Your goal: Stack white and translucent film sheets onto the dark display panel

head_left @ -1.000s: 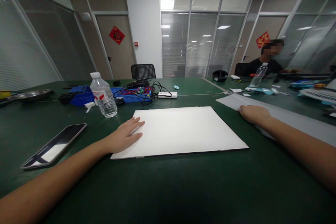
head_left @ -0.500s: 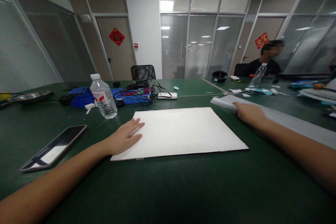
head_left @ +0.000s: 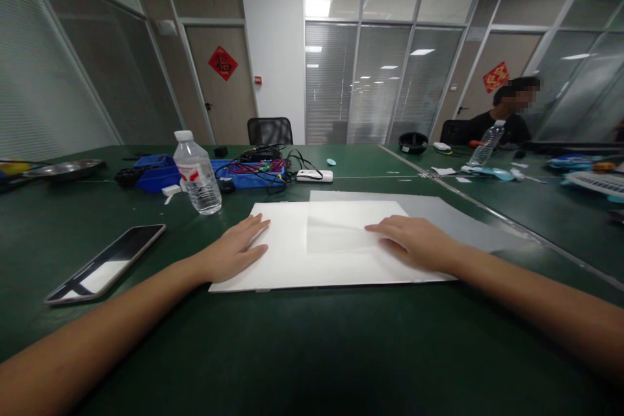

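Note:
A flat white board [head_left: 280,273] lies in front of me on the green table. My left hand [head_left: 238,250] rests on its left edge, open, with fingers spread and pressing nothing else. A thin translucent sheet [head_left: 468,221] overlaps the middle and right of the board and reaches past it onto the table. On top of this sheet lies my right hand [head_left: 414,244], its fingers stretched out to the left and its thumb apart below them. The board's right end is partly hidden under that hand and the sheet.
At left are a phone [head_left: 107,263] and a water bottle [head_left: 197,175]. Blue trays with cables [head_left: 256,172] and a white power strip [head_left: 314,175] stand behind the board. A person [head_left: 504,117] sits at the far right near another bottle [head_left: 486,144].
My right hand has moved left from the far right, and the translucent sheet has come with it over the board. My left hand has stayed on the board's left edge.

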Motion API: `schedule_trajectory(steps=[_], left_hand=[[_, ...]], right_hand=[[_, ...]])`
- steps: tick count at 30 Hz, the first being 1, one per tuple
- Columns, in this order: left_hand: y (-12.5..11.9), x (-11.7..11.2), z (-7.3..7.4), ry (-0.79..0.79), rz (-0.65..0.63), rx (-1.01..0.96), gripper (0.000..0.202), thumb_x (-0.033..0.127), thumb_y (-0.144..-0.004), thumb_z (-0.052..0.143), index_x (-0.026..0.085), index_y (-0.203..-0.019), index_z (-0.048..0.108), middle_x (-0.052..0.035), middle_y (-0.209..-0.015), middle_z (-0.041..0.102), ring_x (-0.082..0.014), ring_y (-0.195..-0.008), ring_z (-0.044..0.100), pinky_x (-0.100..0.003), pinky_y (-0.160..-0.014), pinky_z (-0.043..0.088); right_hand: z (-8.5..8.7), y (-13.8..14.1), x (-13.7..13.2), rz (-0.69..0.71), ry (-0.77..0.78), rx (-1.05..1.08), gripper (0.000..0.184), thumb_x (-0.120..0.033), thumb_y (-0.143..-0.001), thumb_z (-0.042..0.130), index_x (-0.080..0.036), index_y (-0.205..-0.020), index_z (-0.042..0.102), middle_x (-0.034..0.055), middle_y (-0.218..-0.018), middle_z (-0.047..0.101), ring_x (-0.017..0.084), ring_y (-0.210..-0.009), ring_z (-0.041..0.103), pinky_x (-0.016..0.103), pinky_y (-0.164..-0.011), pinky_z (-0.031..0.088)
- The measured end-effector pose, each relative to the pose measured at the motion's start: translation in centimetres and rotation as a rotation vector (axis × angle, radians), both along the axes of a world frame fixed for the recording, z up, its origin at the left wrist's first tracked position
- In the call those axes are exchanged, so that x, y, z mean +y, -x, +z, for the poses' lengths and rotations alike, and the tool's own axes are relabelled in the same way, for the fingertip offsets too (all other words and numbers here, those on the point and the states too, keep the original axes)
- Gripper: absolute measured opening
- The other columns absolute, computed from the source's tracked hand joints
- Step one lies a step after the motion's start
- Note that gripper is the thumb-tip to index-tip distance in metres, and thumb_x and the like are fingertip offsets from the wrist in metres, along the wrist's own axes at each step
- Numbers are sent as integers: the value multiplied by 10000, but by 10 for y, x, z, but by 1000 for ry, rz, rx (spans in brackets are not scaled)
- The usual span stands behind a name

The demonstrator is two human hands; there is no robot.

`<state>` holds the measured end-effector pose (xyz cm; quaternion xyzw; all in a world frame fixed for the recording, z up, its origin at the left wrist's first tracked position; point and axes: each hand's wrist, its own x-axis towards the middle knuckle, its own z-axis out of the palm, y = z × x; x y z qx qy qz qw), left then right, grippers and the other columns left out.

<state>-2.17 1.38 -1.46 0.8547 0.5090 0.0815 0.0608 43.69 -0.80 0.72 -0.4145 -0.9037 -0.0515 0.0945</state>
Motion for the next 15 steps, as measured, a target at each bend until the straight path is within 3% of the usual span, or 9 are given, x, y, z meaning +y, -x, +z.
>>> schedule_trajectory(steps=[3,5,11,15], left_hand=[[-1,0,0,-11,-9,-6,823,682,-1012,361,139,-1631,389,-159,-1727,264,-362,-1603,230,-545,-1283,259],[-1,0,-1,-14,-14,-6,809,668,-1016,365,137,-1627,394,-163,-1724,268,-360,-1604,227,-543,-1284,257],[-1,1,-1,-15,-12,26,801,651,-1023,353,127,-1627,391,-168,-1726,263,-351,-1606,221,-532,-1288,244],[-2,1,0,-8,-2,19,806,674,-1025,347,139,-1625,401,-158,-1724,271,-359,-1604,226,-535,-1284,256]], right_hand=[[4,15,-13,83,34,24,517,-484,-1052,425,-291,-1503,588,111,-1255,734,288,-1082,686,467,-924,555],[5,11,-11,64,10,41,530,-517,-1055,417,-291,-1502,589,111,-1276,731,289,-1095,688,472,-946,553],[-10,-43,30,-294,-122,-17,578,-542,-1035,419,-191,-1433,647,158,-1359,697,349,-1172,680,541,-997,546],[-17,-59,44,-293,-80,-34,567,-553,-1044,385,-173,-1256,748,147,-1303,726,334,-1159,687,523,-1006,547]])
